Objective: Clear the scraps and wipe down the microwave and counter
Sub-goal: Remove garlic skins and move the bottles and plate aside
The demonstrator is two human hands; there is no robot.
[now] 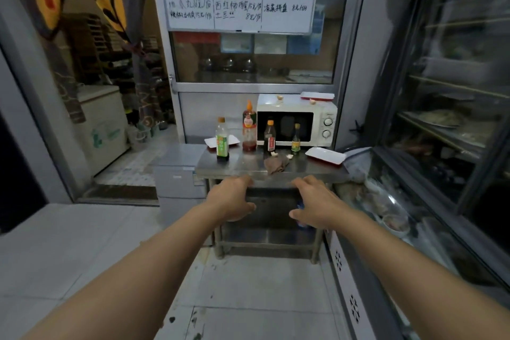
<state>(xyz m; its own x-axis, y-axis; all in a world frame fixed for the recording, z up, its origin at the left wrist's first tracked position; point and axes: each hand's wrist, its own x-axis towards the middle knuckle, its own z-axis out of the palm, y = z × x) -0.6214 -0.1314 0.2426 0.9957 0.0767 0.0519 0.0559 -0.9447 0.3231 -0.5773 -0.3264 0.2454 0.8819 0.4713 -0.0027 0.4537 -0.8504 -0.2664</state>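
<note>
A white microwave (296, 121) stands at the back right of a steel counter (242, 165). Pale scraps lie on its top (280, 97) and on the counter near a crumpled brown cloth (276, 164). My left hand (230, 197) and my right hand (314, 205) are stretched out side by side in front of the counter's near edge, fingers apart, palms down. Neither hand holds anything, and both are short of the cloth.
Several sauce bottles stand before the microwave, the tallest (249, 125) red-filled. White-and-red trays lie on the counter right (325, 156), counter left (222, 141) and on the microwave (317, 95). A glass display fridge (441, 146) lines the right. A doorway opens at left.
</note>
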